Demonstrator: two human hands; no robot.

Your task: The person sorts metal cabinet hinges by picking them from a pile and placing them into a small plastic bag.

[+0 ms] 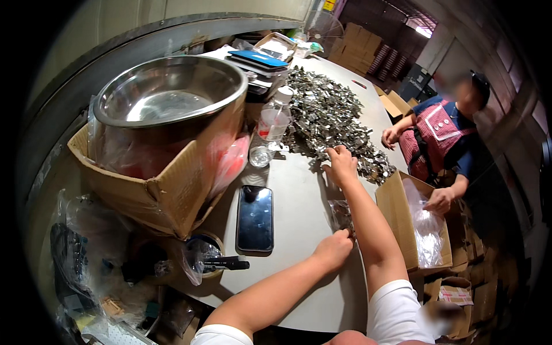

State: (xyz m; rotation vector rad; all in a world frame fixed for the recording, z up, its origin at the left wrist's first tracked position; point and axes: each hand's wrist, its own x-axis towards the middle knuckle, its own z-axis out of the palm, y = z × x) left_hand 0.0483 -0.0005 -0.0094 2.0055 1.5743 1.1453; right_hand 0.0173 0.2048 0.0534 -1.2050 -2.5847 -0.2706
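Observation:
On the white table, my left hand (335,250) is closed around the edge of a small clear plastic bag (339,211) with some metal pieces in it. Beyond it, my right hand (343,167) reaches to the near edge of a large heap of small shiny metal clips (328,109). Its thumb and fingers are bent but apart, and nothing shows between them. A dark smartphone (255,218) lies flat to the left of my hands. Behind the phone stands a clear plastic bottle (270,129) with a white cap.
A steel basin (172,95) sits on an open cardboard box (135,198) at the left. A black marker (227,263) lies over a round container. To the right, a co-worker (443,132) reaches into a carton (397,221) of clear bags. A blue-topped scale (259,60) stands behind.

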